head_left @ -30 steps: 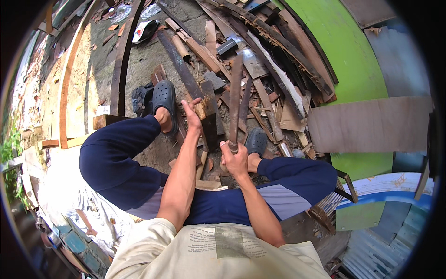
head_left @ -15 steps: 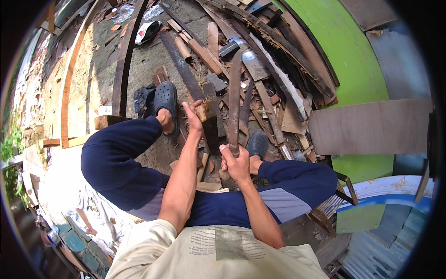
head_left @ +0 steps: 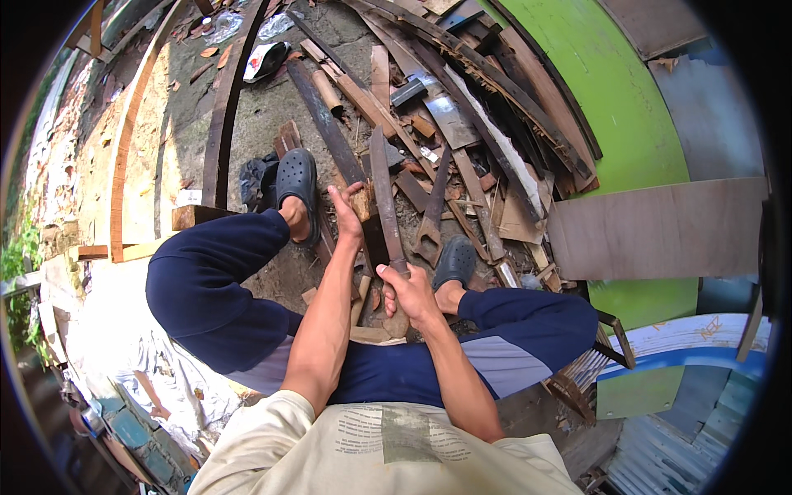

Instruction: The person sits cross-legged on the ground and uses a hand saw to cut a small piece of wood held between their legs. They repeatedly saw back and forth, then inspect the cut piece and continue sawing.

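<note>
My right hand [head_left: 408, 295] is closed round the handle of a machete [head_left: 384, 186]. Its long, rust-brown blade points away from me, along the right side of a dark wooden block [head_left: 375, 235]. The top end of this block is pale, rough wood. My left hand [head_left: 346, 219] holds the block at its upper left, thumb stuck out and some fingers hidden by the wood. Right of the machete lies a handsaw [head_left: 432, 219] with a wooden handle, beside my right clog [head_left: 455, 262]. My left clog [head_left: 297, 186] stands left of the block.
A heap of planks and offcuts [head_left: 495, 99] spreads ahead and to the right. Long beams [head_left: 224, 107] stretch away at the left. Green boards [head_left: 635, 115] and a brown panel [head_left: 660, 227] border the right. A black plastic bag [head_left: 258, 180] lies by my left foot.
My right hand has moved slightly left and towards me with the machete. The blade has swung left to the block, so the handsaw shows more fully. My left hand stays at the block.
</note>
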A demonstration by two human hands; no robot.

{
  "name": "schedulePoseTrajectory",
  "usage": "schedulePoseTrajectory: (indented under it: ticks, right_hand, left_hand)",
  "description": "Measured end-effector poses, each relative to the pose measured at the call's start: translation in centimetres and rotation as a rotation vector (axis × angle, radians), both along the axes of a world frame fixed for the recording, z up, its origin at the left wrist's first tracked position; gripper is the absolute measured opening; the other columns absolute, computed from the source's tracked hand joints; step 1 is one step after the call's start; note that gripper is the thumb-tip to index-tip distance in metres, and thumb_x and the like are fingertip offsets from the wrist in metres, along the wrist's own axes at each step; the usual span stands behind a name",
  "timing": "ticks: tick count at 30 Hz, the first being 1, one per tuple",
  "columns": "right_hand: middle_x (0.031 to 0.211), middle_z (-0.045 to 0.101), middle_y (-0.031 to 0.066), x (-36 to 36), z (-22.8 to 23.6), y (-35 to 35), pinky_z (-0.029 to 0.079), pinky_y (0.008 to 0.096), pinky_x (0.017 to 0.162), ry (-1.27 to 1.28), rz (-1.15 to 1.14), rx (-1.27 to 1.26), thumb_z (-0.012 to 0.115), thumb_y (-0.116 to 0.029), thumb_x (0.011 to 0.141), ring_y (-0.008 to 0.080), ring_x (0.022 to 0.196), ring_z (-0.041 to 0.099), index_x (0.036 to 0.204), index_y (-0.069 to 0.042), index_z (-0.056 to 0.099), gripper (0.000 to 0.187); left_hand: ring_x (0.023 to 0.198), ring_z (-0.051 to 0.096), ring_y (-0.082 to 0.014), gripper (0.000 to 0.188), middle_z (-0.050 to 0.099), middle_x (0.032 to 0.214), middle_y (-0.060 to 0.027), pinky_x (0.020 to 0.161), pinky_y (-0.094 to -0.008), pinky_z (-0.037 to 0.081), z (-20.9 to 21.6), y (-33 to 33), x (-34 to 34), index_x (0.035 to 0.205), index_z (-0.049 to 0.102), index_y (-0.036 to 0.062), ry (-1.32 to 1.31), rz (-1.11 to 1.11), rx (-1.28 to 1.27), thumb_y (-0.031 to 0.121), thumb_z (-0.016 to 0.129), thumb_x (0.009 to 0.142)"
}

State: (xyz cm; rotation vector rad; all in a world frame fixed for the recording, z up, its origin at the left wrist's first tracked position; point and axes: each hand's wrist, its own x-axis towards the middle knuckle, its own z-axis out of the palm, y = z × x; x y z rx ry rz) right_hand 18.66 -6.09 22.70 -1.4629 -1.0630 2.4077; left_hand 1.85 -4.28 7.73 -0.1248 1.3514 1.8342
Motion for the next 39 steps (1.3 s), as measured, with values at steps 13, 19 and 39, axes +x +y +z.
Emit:
schedulePoseTrajectory:
  ticks: [13, 19, 39]
  right_hand:
    - [0.056, 0.053, 0.0032, 0.5, -2.0, -1.6, 0.042, 0.0319, 0.041, -0.139, 0.175, 0.224, 0.066, -0.029, 0.096, 0.0128, 0.042, 0.051, 0.084, -0.002, 0.058, 0.03]
    - [0.057, 0.048, 0.001, 1.1, 0.0, -0.3, 0.042, 0.0292, 0.041, 0.111, -0.112, -0.026, 0.068, -0.028, 0.096, 0.011, 0.042, 0.048, 0.082, -0.006, 0.053, 0.029]
    - [0.058, 0.053, 0.0016, 0.8, -2.6, -0.7, 0.043, 0.0287, 0.043, 0.037, -0.061, 0.267, 0.068, -0.027, 0.096, 0.0108, 0.044, 0.051, 0.085, -0.003, 0.059, 0.028]
  left_hand:
    - [0.094, 0.062, -0.0209, 0.088, 0.067, 0.101, -0.0096, 0.089, -0.0344, 0.049, -3.9, -0.4, -0.8, 0.123, 0.057, 0.0013, -0.018, -0.004, 0.023, 0.077, 0.02, 0.098]
    - [0.093, 0.064, -0.0229, 0.091, 0.067, 0.102, -0.0116, 0.088, -0.0368, 0.052, -1.9, 0.0, -0.9, 0.126, 0.057, 0.0006, -0.036, 0.004, 0.043, 0.078, 0.018, 0.097]
    - [0.098, 0.063, -0.0205, 0.087, 0.069, 0.106, -0.0101, 0.094, -0.0339, 0.048, -1.9, 0.1, -0.6, 0.122, 0.062, 0.0018, 0.037, 0.045, -0.026, 0.072, 0.016, 0.101]
